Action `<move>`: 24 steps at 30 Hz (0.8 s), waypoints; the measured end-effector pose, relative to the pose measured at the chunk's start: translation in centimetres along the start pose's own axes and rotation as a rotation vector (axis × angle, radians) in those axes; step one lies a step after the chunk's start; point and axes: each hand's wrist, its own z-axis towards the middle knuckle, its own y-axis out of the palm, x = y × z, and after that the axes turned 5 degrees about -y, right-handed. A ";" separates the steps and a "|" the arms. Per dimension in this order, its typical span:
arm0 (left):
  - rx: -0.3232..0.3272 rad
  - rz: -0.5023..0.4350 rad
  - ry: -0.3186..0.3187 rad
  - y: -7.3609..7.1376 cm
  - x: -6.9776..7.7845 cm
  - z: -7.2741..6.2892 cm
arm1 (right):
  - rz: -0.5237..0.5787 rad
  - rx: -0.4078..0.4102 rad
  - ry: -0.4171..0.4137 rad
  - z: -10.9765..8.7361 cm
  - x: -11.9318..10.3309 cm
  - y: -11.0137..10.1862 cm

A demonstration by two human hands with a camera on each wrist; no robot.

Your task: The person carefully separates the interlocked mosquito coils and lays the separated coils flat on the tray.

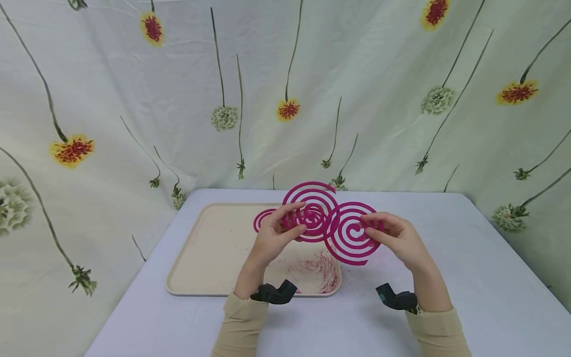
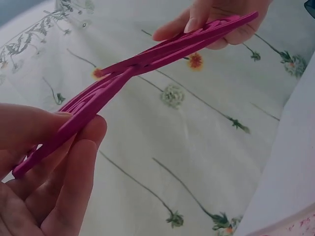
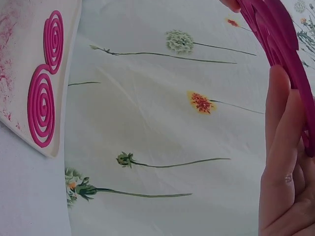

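Note:
Two magenta spiral mosquito coils are held up above the table, overlapping edge to edge between the hands. My left hand (image 1: 270, 240) pinches the left coil (image 1: 311, 184) between thumb and fingers. The right coil (image 1: 354, 233), held lower and tilted, is pinched by my right hand (image 1: 403, 239) at its outer side. Seen edge-on in the left wrist view, the held coils (image 2: 187, 46) cross each other midway between the hands. More magenta coils (image 3: 42, 103) lie joined on the tray in the right wrist view; the left hand partly hides them in the head view.
A beige rectangular tray (image 1: 209, 253) sits on the white table (image 1: 428, 238) beneath and left of the hands. Magenta dust and crumbs (image 1: 327, 272) mark its right front corner. Behind the table hangs a flower-printed cloth (image 1: 383, 124).

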 end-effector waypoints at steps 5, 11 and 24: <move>-0.001 -0.004 0.004 0.0 0.0 0.0 | 0.009 0.019 0.007 0.0 -0.1 0.1; 0.158 -0.106 0.012 1.8 -0.1 0.2 | 0.071 0.221 0.023 0.4 -0.1 1.3; 0.324 -0.231 0.109 8.0 -1.7 -0.1 | 0.278 0.634 0.000 1.2 0.6 6.3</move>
